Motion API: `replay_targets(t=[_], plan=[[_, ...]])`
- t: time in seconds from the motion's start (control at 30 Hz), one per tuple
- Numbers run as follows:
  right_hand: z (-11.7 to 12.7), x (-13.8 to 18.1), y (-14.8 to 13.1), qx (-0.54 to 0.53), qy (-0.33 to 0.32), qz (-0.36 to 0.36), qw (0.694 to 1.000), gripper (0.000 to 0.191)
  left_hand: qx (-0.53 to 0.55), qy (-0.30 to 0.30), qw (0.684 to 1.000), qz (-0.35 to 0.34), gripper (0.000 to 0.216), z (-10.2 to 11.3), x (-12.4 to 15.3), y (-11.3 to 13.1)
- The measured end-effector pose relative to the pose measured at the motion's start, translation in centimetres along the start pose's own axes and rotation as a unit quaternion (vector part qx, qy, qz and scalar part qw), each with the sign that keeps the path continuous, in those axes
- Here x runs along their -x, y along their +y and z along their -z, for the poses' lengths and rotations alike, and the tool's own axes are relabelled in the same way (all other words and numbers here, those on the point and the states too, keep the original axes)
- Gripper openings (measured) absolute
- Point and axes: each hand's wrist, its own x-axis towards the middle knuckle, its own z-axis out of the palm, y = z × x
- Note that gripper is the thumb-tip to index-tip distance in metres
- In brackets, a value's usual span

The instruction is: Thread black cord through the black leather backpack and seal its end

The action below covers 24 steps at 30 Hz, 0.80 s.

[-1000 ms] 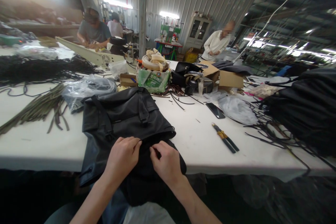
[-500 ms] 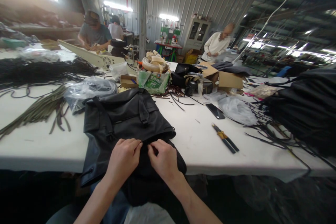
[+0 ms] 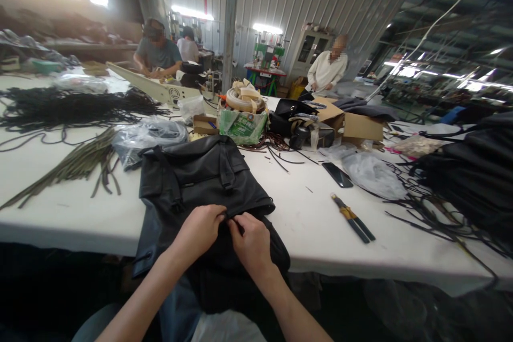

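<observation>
A black leather bag (image 3: 200, 179) lies flat on the white table (image 3: 312, 224), its near end hanging over the front edge toward me. My left hand (image 3: 198, 235) and my right hand (image 3: 250, 240) rest side by side on that near end. Both have their fingers curled and pinched on the bag's dark edge, fingertips almost touching each other. What sits between the fingertips is too small and dark to make out.
Pliers with yellow-black handles (image 3: 352, 218) and a dark phone (image 3: 337, 175) lie to the right. Black cords (image 3: 68, 107) and olive straps (image 3: 76, 163) cover the left; a black pile (image 3: 473, 171) fills the right. Boxes and tape rolls (image 3: 242, 112) stand behind. Other people (image 3: 326, 72) work farther back.
My two hands have drawn closer together on the bag's near edge, until the fingertips nearly meet. The view has shifted slightly to the left, so everything sits a little further right.
</observation>
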Motion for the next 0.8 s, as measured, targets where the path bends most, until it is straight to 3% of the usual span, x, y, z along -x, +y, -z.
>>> replay_targets(t=[0.2,0.37,0.5,0.6,0.7,0.8], plan=[[0.7,0.4,0.3,-0.004,-0.012,0.015,1.0,0.019,0.051,0.021,0.998,0.025,0.016,-1.1,-1.6,1.0],[2.3,-0.4,0.4,0.005,0.061,0.051,0.997,0.022,0.116,0.055,0.991,0.036,0.017,0.1,-1.8,1.4],[2.4,-2.5,-0.3,-0.057,-0.034,0.099,0.993,0.014,0.199,0.037,0.979,0.027,0.024,2.3,-1.5,2.6],[2.1,-3.7,-0.9,-0.166,-0.057,0.06,0.983,0.026,0.236,0.033,0.97,0.047,0.036,4.0,-1.0,2.4],[2.4,-4.5,-1.0,-0.26,-0.01,0.003,0.965,0.026,0.107,0.128,0.977,0.131,0.047,6.3,-0.4,0.1],[3.1,-5.0,-1.0,-0.34,0.015,-0.049,0.939,0.031,-0.096,0.19,0.947,0.24,0.055,8.8,0.0,-2.7]])
